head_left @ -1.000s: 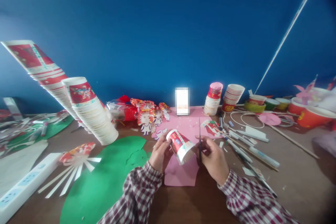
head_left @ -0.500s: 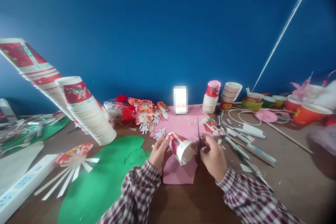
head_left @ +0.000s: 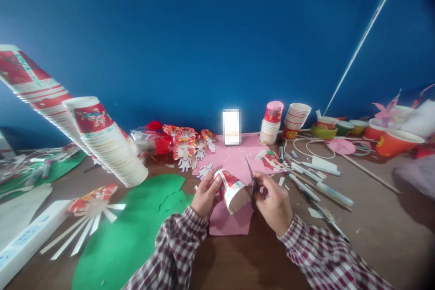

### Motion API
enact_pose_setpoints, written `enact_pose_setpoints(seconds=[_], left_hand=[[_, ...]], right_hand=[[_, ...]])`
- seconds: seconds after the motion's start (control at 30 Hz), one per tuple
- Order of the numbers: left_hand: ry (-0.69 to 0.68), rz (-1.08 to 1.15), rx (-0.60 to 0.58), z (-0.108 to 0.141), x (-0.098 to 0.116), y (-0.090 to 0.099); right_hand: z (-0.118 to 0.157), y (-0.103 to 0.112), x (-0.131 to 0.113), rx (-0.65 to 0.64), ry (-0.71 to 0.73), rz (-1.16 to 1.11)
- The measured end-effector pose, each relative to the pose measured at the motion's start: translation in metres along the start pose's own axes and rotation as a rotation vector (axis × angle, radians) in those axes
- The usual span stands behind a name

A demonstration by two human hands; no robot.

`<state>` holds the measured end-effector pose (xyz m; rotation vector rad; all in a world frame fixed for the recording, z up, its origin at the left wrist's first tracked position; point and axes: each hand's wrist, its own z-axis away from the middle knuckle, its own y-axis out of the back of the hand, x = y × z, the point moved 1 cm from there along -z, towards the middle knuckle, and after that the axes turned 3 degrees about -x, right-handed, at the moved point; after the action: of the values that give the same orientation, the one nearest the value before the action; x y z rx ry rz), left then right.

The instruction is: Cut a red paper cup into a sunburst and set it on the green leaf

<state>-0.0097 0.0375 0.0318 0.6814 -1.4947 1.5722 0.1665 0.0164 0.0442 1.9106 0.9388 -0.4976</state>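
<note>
My left hand grips a red and white paper cup, tilted so that its mouth points down and to the right. In my right hand is a pair of dark scissors, blades pointing up and slightly left, close beside the cup's rim. Whether the blades touch the cup I cannot tell. Beneath both hands lies pink paper. Several cut-out paper figures with orange and red trim stand just beyond my left hand.
Tall leaning stacks of paper cups rise at the left, near a green sheet and a white power strip. Short cup stacks stand at the back. Pens and sticks lie right; an orange bowl sits farther right.
The scissors have tipped from nearly upright to leaning left at the tip. The cup has turned slightly in my left hand. The whole view has shifted a little.
</note>
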Motion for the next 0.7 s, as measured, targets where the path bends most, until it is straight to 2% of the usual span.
enact_pose_setpoints(seconds=[0.17, 0.3, 0.57, 0.7], left_hand=[[0.015, 0.114, 0.009, -0.004, 0.0, 0.004], [0.033, 0.153, 0.071, -0.009, 0.0, 0.009], [0.04, 0.253, 0.076, -0.017, -0.006, 0.018], [0.158, 0.317, -0.019, -0.013, -0.001, 0.014]], right_hand=[[-0.002, -0.004, 0.001, -0.139, -0.14, -0.361], [-0.004, -0.007, 0.005, -0.132, -0.241, -0.604], [-0.004, -0.012, 0.007, -0.141, -0.256, -0.634], [-0.002, -0.012, 0.006, -0.155, -0.248, -0.614]])
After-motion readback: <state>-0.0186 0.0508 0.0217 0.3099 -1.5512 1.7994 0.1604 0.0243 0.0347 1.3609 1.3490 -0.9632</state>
